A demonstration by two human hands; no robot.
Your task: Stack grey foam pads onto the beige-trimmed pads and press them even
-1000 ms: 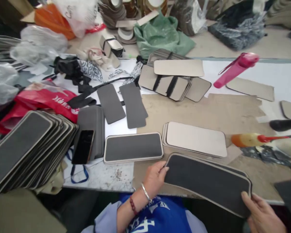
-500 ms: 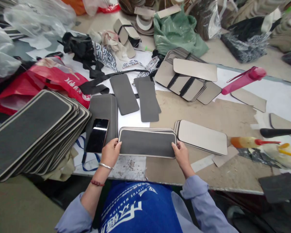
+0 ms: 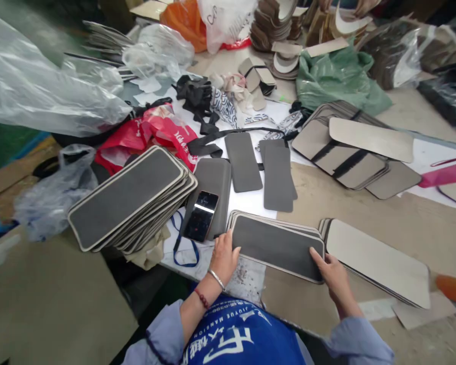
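A small stack of flat rounded panels [image 3: 275, 246], dark grey on top with pale rims, lies at the table's front edge. My left hand [image 3: 224, 258] grips its left end, fingers along the short edge and thumb at the near corner. At the other end, my right hand [image 3: 333, 274] holds the stack with its thumb on the dark top; the fingers beneath are partly hidden. Just right of it lies a second stack of beige panels [image 3: 378, 261]. A phone [image 3: 201, 215] rests on a grey padded panel [image 3: 213, 175] beyond my left hand.
A tall slanted stack of dark panels [image 3: 129, 197] stands at the left. Loose grey pieces [image 3: 244, 162] lie ahead, with strapped beige panels [image 3: 359, 157] behind on the right. A red bag [image 3: 152, 132], clear plastic [image 3: 49, 76] and a green sack [image 3: 340, 76] crowd the back.
The view has swung left, so everything appears farther right. The panels between my hands now lie at a slant, right end nearer me. My right thumb sits farther onto the top.
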